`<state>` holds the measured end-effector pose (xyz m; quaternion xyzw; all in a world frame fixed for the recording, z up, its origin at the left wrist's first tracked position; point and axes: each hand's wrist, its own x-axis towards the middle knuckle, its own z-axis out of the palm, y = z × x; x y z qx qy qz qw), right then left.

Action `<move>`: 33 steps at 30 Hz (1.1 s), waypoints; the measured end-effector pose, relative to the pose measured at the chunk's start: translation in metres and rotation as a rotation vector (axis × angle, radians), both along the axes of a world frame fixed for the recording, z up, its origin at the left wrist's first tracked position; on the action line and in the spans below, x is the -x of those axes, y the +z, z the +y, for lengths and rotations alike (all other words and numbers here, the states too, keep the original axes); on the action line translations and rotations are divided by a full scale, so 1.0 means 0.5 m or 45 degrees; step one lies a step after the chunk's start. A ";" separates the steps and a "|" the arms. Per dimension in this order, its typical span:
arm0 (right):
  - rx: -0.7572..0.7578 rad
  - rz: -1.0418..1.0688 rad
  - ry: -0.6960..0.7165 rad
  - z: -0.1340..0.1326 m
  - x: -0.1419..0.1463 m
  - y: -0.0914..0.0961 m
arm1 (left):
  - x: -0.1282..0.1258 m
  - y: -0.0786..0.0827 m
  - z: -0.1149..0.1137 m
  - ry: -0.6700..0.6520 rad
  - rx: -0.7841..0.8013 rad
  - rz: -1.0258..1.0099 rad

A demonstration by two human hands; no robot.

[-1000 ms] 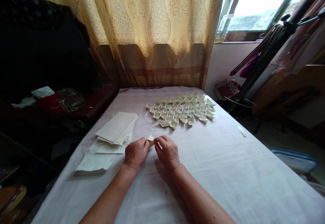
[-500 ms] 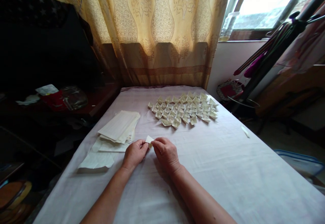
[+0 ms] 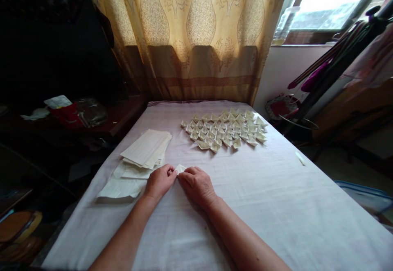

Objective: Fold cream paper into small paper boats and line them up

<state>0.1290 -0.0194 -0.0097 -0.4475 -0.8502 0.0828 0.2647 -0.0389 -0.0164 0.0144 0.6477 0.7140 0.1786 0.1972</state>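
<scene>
A small folded piece of paper (image 3: 180, 168) sits between my two hands, low over the cloth. My left hand (image 3: 161, 181) pinches its left side, fingers curled. My right hand (image 3: 197, 184) is closed on its right side, fingertips pressed down on it. Both hands cover most of the paper's lower part. To the left, close to my left hand, lies a stack of paper sheets (image 3: 147, 148) with a loose sheet (image 3: 119, 187) under its near end. Beyond my hands, several folded paper boats (image 3: 224, 132) stand in close rows.
A pale cloth (image 3: 270, 213) covers the table. A small white scrap (image 3: 300, 159) lies near its right edge. Behind hangs a yellow curtain (image 3: 199, 25). On the left, a dark cabinet holds a red container (image 3: 68, 115); a wooden stool (image 3: 18, 228) stands below. A dark stand (image 3: 334, 64) leans at right.
My hands have lowered slightly and closed in on the folded paper, so less of it shows. The view has shifted a little; the stack and boats look unmoved.
</scene>
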 end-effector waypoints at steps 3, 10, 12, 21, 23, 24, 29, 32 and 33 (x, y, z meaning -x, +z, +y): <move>0.005 0.026 0.007 0.001 -0.003 -0.002 | 0.004 -0.005 0.000 -0.068 -0.069 -0.009; -0.007 0.144 -0.039 0.006 -0.008 -0.011 | 0.013 -0.006 -0.009 -0.338 -0.183 -0.004; 0.027 0.152 -0.093 0.011 -0.014 -0.011 | 0.014 -0.007 -0.008 -0.339 -0.211 0.029; 0.141 0.104 -0.309 0.029 -0.030 -0.003 | 0.013 -0.015 -0.003 -0.310 -0.256 0.143; 0.158 0.083 -0.309 0.030 -0.020 0.003 | 0.012 -0.011 -0.004 -0.308 -0.242 0.180; 0.166 0.072 -0.312 0.031 -0.014 0.005 | 0.011 -0.008 -0.005 -0.305 -0.235 0.201; 0.186 0.029 -0.329 0.043 0.004 0.012 | -0.004 0.003 -0.003 -0.251 -0.199 0.343; 0.184 0.020 -0.326 0.047 0.005 0.011 | -0.018 0.005 0.003 -0.208 -0.168 0.403; 0.183 0.018 -0.323 0.047 0.005 0.010 | -0.022 0.006 0.006 -0.191 -0.159 0.413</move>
